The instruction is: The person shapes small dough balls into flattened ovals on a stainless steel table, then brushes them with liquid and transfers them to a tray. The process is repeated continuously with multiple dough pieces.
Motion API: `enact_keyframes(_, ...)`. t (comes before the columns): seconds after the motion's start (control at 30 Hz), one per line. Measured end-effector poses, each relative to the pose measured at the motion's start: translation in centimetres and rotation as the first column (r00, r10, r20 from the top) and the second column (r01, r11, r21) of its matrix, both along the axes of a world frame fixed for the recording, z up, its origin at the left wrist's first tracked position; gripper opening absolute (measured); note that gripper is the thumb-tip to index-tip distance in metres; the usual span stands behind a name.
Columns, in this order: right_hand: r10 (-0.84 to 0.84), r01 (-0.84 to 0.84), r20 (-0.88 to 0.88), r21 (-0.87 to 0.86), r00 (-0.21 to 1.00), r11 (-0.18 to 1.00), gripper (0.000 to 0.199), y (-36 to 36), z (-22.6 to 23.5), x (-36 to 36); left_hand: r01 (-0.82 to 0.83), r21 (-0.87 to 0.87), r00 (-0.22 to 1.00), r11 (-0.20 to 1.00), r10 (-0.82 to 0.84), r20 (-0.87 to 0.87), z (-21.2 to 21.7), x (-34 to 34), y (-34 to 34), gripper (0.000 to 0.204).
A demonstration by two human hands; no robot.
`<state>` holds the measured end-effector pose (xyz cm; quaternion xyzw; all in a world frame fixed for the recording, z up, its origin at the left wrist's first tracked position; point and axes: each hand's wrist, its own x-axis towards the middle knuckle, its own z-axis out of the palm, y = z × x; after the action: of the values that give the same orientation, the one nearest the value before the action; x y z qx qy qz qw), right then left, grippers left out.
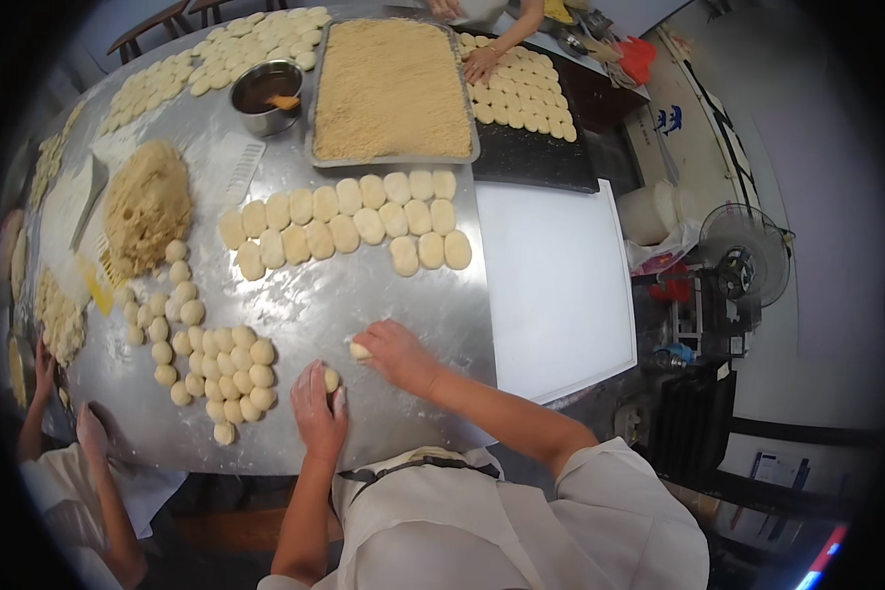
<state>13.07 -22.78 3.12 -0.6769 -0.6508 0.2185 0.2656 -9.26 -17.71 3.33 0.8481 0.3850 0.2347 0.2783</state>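
Over the near part of the metal table, my left hand point(320, 415) has a small pale dough ball point(331, 380) between its thumb and fingers. Farther right and slightly ahead, my right hand point(399, 356) curls over another dough piece point(360, 350), which shows only in part beside the fingertips. Left of my left hand lies a tight cluster of round dough balls point(228, 366). Beyond my hands, rows of flattened oval dough pieces point(334, 234) rest on the table.
A big lump of dough point(148, 208) sits at the left. Behind the rows stand a crumb-filled tray point(475, 147) and a metal pot point(265, 120). A white board point(559, 285) lies at the right. Co-workers' hands point(482, 65) point(90, 433) are at the far side and the left.
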Motion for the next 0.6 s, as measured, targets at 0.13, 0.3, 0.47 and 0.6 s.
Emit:
enact_keyframes(0.13,-0.015,0.011,-0.030,-0.141,0.999,0.990,0.067,0.6,2.6,-0.4,-0.006,-0.112,0.996,0.994,-0.004,-0.086,1.3,-0.1,1.2,0.056)
enact_keyframes(0.3,-0.024,0.030,0.046,-0.147,0.999,0.989,0.079,0.9,5.1,-0.4,0.020,-0.217,0.985,0.976,-0.056,-0.161,4.3,1.0,2.0,0.047)
enact_keyframes(0.47,-0.136,0.142,-0.116,0.049,0.984,0.989,0.055,4.8,5.4,5.0,0.018,-0.005,0.999,1.000,-0.018,-0.033,3.2,0.5,3.1,0.041)
enact_keyframes(0.6,-0.236,0.234,-0.581,-0.080,0.779,0.969,0.030,15.9,11.5,10.6,0.001,0.002,1.000,1.000,-0.001,-0.021,0.6,-3.0,4.1,0.047)
